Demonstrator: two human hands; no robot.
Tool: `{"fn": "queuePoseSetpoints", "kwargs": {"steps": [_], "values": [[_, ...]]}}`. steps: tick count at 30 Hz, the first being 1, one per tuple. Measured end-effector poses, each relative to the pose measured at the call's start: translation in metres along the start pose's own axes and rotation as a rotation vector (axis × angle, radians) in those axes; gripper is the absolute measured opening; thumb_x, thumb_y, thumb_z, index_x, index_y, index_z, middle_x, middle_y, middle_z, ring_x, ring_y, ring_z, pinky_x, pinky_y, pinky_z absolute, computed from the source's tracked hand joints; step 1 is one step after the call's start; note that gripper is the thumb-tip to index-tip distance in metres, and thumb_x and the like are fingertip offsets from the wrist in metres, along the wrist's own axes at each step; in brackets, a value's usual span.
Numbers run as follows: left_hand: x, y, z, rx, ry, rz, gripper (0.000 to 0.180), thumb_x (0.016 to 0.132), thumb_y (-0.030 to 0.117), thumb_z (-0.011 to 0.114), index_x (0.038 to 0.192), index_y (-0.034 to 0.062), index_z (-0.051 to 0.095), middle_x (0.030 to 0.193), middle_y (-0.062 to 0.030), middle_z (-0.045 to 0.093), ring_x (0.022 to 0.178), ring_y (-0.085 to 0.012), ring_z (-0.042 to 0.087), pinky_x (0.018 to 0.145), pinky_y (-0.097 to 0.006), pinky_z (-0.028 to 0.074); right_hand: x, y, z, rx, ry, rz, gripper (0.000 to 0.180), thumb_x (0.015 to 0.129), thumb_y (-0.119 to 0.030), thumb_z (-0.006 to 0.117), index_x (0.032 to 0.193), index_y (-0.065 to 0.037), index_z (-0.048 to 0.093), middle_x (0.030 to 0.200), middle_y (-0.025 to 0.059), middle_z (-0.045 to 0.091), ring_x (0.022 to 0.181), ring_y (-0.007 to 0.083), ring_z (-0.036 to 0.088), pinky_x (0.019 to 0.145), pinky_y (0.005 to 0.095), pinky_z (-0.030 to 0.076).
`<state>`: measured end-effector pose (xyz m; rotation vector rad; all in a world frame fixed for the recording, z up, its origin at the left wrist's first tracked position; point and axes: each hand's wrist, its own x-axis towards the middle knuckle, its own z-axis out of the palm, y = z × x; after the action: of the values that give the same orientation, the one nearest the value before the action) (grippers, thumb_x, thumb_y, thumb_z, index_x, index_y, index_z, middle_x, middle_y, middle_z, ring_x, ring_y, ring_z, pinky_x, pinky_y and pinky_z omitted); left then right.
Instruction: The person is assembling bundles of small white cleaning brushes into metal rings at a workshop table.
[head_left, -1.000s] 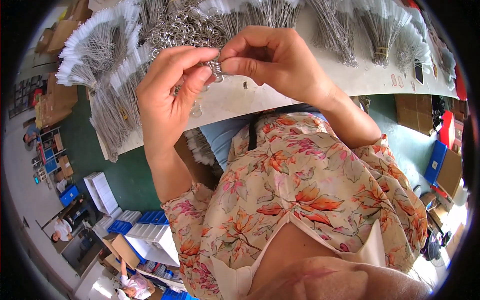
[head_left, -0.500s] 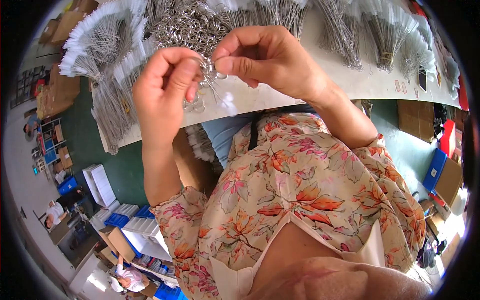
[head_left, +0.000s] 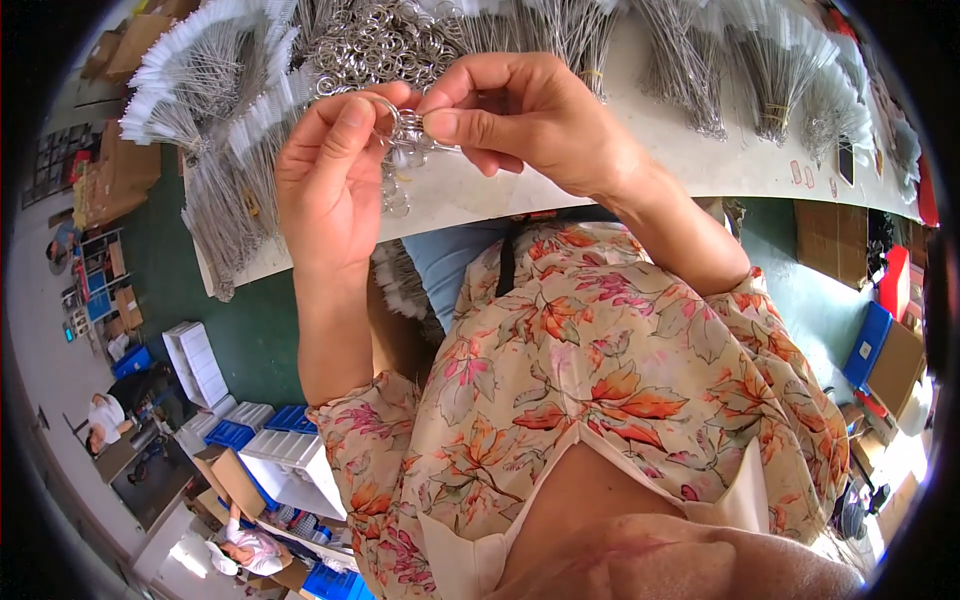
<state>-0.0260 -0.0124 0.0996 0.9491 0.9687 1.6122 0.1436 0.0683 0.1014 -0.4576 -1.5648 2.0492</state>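
My left hand (head_left: 325,185) is raised above the table's near edge, thumb and fingers pinching a shiny metal split ring (head_left: 383,104). Close beside it on the right, my right hand (head_left: 545,125) has its thumb and forefinger closed on the small wire loops (head_left: 408,128) gathered at that ring. How many loops there are cannot be made out, and the fingers hide part of them. Just behind both hands lies a heap of metal rings (head_left: 385,50). A few loose rings (head_left: 396,198) rest on the table below my left hand.
Bundles of thin wire brushes with white bristles lie at the left (head_left: 215,80) and right (head_left: 775,90) of the pale table (head_left: 740,170). A dark phone-like object (head_left: 846,162) is near the right end. Cardboard boxes (head_left: 832,240) and white crates (head_left: 195,362) stand on the floor. Other people are far left.
My left hand has turned and its fingers have opened out somewhat, so the ring shows more clearly. The wires and white tip that dangled below the hands no longer show there. My right hand barely moved.
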Motion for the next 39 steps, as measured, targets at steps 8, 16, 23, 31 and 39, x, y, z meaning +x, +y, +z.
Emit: {"fn": "queuePoseSetpoints", "kwargs": {"steps": [8,16,23,31,39], "values": [[0.004,-0.006,0.02,-0.408,0.227,-0.153,0.019,0.09,0.015,0.049,0.092,0.0009,0.062,0.099,-0.0111,0.062,0.096,-0.0204,0.057,0.082,-0.032,0.044,0.01,0.033,0.016,0.079,0.074,-0.119,0.013,0.087,-0.012,0.059,0.089,0.001,0.057,0.076,0.0035,0.06,0.063,0.0078,0.057,0.056,0.0211,0.047],[0.003,-0.015,0.013,-0.296,0.221,-0.072,0.019,0.089,0.015,0.05,0.092,-0.0002,0.061,0.098,-0.0114,0.062,0.095,-0.0208,0.056,0.077,-0.031,0.044,0.006,0.017,0.012,-0.013,0.086,-0.189,0.016,0.088,-0.013,0.057,0.096,0.0,0.059,0.077,0.0023,0.059,0.071,0.0066,0.055,0.062,0.0233,0.048],[-0.01,-0.012,-0.016,-0.196,0.091,0.185,0.035,0.093,0.027,0.042,0.1,-0.0033,0.058,0.093,-0.0183,0.063,0.09,-0.0256,0.059,0.077,-0.037,0.047,0.018,-0.026,-0.01,0.131,-0.109,-0.073,0.016,0.091,-0.014,0.051,0.1,-0.001,0.057,0.076,-0.0016,0.057,0.064,0.0095,0.049,0.061,0.0209,0.042],[-0.042,-0.02,0.017,-0.543,-0.208,-0.517,0.059,0.094,0.046,0.022,0.111,-0.0021,0.051,0.098,-0.0174,0.061,0.081,-0.0235,0.062,0.072,-0.035,0.051,0.003,-0.023,0.03,-1.082,-0.375,-0.881,0.013,0.06,-0.021,0.061,0.069,-0.011,0.063,0.071,0.003,0.058,0.076,0.0179,0.058,0.07,0.0315,0.047],[-0.051,-0.038,0.003,-0.272,0.16,-0.315,0.032,0.093,0.028,0.046,0.1,-0.0004,0.06,0.086,-0.0057,0.063,0.073,-0.0092,0.059,0.061,-0.019,0.049,-0.01,0.04,0.022,-1.135,-0.293,-1.019,0.014,0.053,-0.016,0.06,0.064,-0.007,0.055,0.078,0.0032,0.053,0.086,0.0229,0.052,0.089,0.0405,0.041]]}}
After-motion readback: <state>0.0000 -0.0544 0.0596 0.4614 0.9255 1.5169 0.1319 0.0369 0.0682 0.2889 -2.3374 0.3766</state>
